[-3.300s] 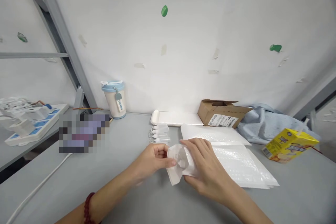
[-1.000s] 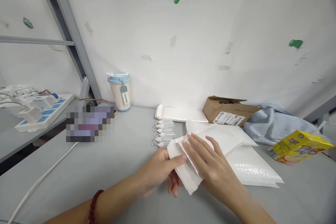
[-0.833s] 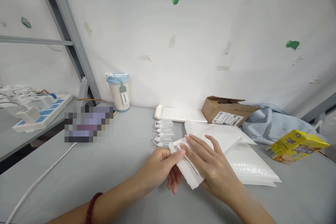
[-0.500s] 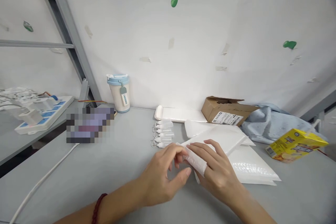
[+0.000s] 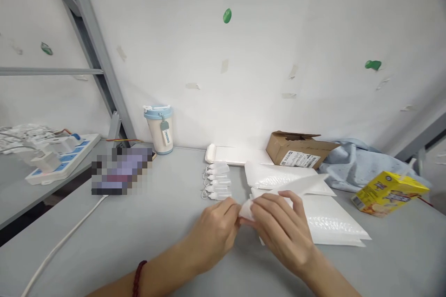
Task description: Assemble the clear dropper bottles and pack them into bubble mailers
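Both my hands are on a white bubble mailer (image 5: 246,211) above the front middle of the table. My left hand (image 5: 218,229) is closed, thumb and fingers pinching the mailer's left end. My right hand (image 5: 284,227) wraps over its folded part, fingers bent and covering much of it. A pale sheet-like part (image 5: 308,184) sticks out beyond my right fingers. More white bubble mailers (image 5: 331,220) lie flat beneath and behind my right hand. Several small clear plastic bottles (image 5: 220,182) with white caps and loops lie in a column just beyond my left hand.
Behind are a long white box (image 5: 240,155), an opened cardboard box (image 5: 296,151) and a light blue cloth (image 5: 358,164). A yellow drink carton (image 5: 388,193) stands right. Left are a lidded cup (image 5: 160,132), a blurred-out phone (image 5: 121,171), a white cable (image 5: 66,243) and a power strip (image 5: 66,158).
My left hand's fingers and thumb, apart before, have closed on the mailer's end. The folded part has turned under my right fingers and shows less. The view has tilted slightly up.
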`<state>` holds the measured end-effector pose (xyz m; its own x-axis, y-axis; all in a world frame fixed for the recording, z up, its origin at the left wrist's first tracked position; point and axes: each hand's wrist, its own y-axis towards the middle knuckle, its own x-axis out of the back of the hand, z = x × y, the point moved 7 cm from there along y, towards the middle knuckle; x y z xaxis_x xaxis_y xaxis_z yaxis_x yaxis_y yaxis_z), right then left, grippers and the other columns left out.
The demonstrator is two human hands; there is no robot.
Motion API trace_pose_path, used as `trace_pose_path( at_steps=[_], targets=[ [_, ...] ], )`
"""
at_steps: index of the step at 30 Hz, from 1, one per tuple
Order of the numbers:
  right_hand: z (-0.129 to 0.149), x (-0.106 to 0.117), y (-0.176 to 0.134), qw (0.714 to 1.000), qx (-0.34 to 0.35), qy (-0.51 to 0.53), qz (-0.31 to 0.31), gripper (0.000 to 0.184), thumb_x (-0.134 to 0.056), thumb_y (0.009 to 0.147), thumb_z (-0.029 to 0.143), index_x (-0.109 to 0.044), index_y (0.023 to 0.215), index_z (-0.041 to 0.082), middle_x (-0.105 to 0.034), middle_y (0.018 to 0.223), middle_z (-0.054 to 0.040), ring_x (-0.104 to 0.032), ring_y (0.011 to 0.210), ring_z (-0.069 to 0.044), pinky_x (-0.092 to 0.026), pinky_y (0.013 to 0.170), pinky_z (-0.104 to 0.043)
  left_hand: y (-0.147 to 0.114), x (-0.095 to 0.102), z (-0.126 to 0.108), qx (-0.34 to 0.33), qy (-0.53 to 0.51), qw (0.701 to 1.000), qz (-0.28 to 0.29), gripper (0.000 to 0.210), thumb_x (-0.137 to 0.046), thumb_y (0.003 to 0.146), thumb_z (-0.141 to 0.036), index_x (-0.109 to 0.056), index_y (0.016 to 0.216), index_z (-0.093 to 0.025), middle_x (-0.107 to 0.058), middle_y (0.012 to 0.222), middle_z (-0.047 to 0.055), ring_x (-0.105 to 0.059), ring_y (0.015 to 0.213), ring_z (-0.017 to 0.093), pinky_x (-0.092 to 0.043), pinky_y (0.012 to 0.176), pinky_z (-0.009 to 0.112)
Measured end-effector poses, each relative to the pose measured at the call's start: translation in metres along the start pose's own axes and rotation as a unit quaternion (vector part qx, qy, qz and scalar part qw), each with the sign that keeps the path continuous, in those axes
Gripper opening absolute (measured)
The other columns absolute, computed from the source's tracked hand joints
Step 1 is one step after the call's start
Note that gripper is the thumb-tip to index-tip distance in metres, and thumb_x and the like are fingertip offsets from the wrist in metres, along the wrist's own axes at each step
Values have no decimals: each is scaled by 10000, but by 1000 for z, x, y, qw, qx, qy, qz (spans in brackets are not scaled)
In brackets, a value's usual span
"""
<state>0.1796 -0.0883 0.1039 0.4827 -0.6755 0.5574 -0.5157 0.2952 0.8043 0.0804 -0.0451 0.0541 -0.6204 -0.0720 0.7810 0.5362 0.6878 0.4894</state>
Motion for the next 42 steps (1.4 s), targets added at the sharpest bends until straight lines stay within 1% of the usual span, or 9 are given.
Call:
trace_pose_path(
  at_steps=[5,9,12,17,25,28,32,35,42],
  targets=[
    [-12,8,2,998,-20,-28,-60,321,-645,733,59,-576,1030,158,-659,952,-121,-591,920,-227,-416,776,-384,3,2,12,127,-198,972,-11,275,-421,881,-246,-508,637,-154,-509,613,1,-462,562,114,-376,542,232],
    [-13,4,1,998,-9,-20,-63,331,-635,709,15,-588,1003,159,-632,1032,-145,-565,979,-244,-420,784,-396,4,-7,14,184,-350,918,4,300,-471,859,-334,-527,629,-149,-497,573,-17,-451,528,98,-355,501,209],
    [-15,4,4,998,-11,-25,-64,259,-643,729,66,-590,965,160,-636,1011,-140,-569,960,-243,-423,775,-399,6,-13,20,227,-400,888,2,319,-499,839,-394,-539,643,-145,-477,543,-30,-423,491,85,-346,479,201],
    [-30,10,4,993,-29,-58,-98,242,-648,733,106,-577,959,154,-643,940,-125,-585,881,-233,-425,748,-391,28,-13,18,215,-436,874,20,328,-509,827,-436,-543,678,-146,-514,534,-23,-478,492,96,-391,494,211],
    [-79,24,-7,973,-112,-140,-143,326,-568,781,135,-546,1103,179,-583,1088,-134,-523,1033,-272,-377,833,-400,90,-4,12,227,-493,838,59,346,-578,784,-439,-506,602,-153,-505,511,-30,-465,473,76,-366,479,191],
    [-102,16,-14,973,-159,-141,-90,267,-497,828,143,-558,1086,173,-567,1115,-135,-495,1062,-261,-363,857,-393,99,-16,20,248,-481,838,65,369,-556,795,-441,-524,583,-141,-498,488,-36,-340,373,32,-286,427,185],
    [-131,-21,-31,964,-215,-111,113,192,-422,875,193,-613,891,172,-582,994,-118,-526,885,-220,-392,741,-336,88,-48,35,346,-454,818,76,375,-592,756,-421,-470,533,-146,-508,478,-26,-267,307,17,-183,357,198],
    [-140,-28,-39,958,-228,-112,132,204,-411,882,209,-610,873,169,-566,987,-120,-510,885,-223,-384,738,-335,84,-59,38,368,-462,804,63,350,-567,773,-407,-434,563,-161,-487,505,-35,-283,323,21,-178,346,190],
    [-143,-28,-40,958,-222,-119,139,212,-474,869,328,-594,948,173,-548,1021,-122,-486,893,-231,-370,759,-344,93,-59,44,375,-455,805,67,306,-575,778,-393,-488,628,-141,-544,556,0,-388,370,41,-328,395,200]
  ],
)
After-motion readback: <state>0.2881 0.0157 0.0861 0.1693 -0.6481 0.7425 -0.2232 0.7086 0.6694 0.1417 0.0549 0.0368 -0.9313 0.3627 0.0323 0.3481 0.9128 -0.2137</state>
